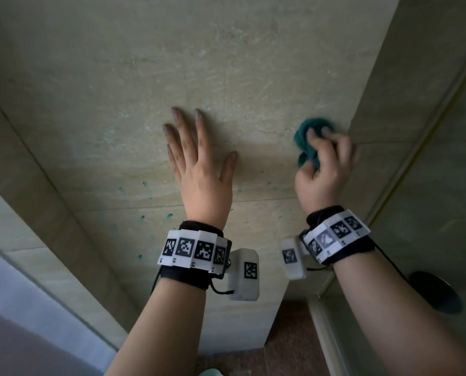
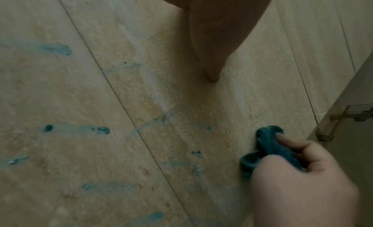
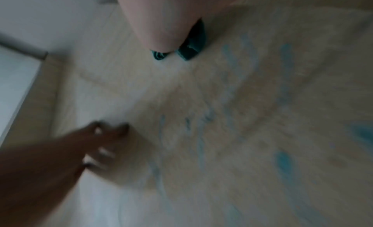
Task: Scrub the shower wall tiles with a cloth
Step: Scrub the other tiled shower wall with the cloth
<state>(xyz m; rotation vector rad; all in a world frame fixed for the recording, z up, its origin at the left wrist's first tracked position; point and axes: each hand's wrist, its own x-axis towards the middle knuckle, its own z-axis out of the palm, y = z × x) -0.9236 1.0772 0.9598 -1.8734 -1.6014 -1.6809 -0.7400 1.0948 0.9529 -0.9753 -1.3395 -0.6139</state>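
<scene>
Against the beige wall tiles, the right hand gripped the bunched teal cloth near the corner, while teal smears lay leftward and lower, beneath the flat, spread left hand

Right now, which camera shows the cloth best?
The left wrist view: the cloth is sharp there, bunched in the right hand against the tile. The head view shows it clearly too, but smaller. The right wrist view is blurred, with only its edges peeking past the hand.
</scene>
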